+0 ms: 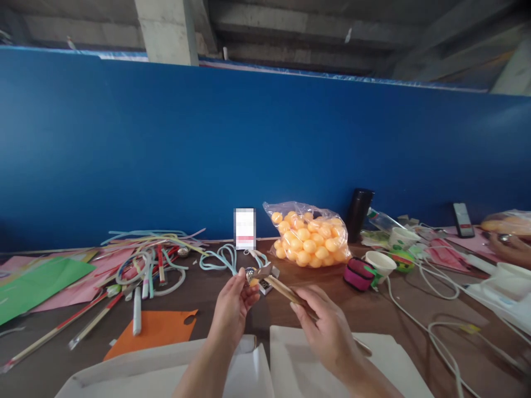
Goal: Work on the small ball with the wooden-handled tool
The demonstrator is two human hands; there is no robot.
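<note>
In front of me, my left hand (235, 304) pinches a shiny round metal piece (251, 273) between thumb and fingers; its exact kind is unclear. My right hand (326, 326) is wrapped around a long wooden-handled tool (286, 290), whose back end sticks out below the palm. At its front, a dark, wedge-like head (263, 272) meets or overlaps the metal piece; whether they touch I cannot tell. Just behind the hands lies a small white-edged box (267, 284), partly covered. Near it are pale blue cords (219, 260).
A clear bag of orange balls (311, 240) stands behind. Coloured tubes (153, 265), an orange sheet (155, 331) and a green sheet (45, 282) lie left. To the right are a black bottle (359, 214), a paper cup (379, 264), white cables (431, 326) and another person's hand (508, 249).
</note>
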